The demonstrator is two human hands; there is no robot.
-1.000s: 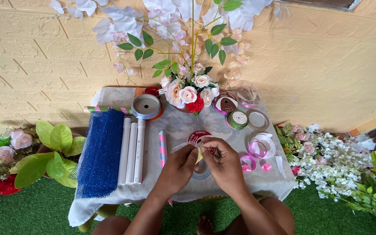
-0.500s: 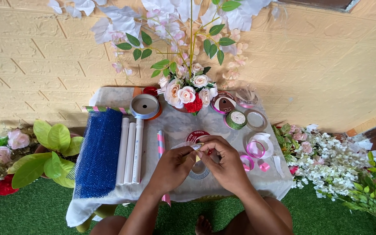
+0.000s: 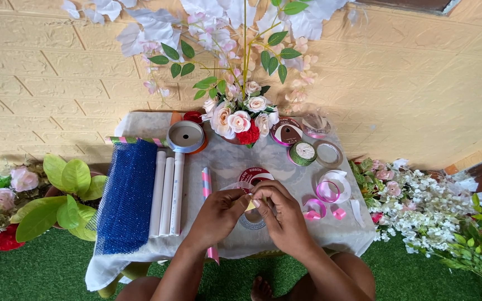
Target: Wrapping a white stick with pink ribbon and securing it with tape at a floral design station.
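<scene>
Head view: both hands meet at tabletop (image 3: 140, 125) centre.
Left hand (image 3: 218, 214): grip pinched on small yellowish tab (image 3: 250, 205).
Right hand (image 3: 282, 214): grip pinched on same tab, steadying it over clear tape roll (image 3: 249, 214).
Pink ribbon coils (image 3: 327, 192): 3 o'clock, within reach.

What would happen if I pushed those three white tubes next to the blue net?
The white tubes look round and smooth, so they would probably roll sideways across the table. They look thin, likely light. The blue net beside them might stop them on that side.
</scene>
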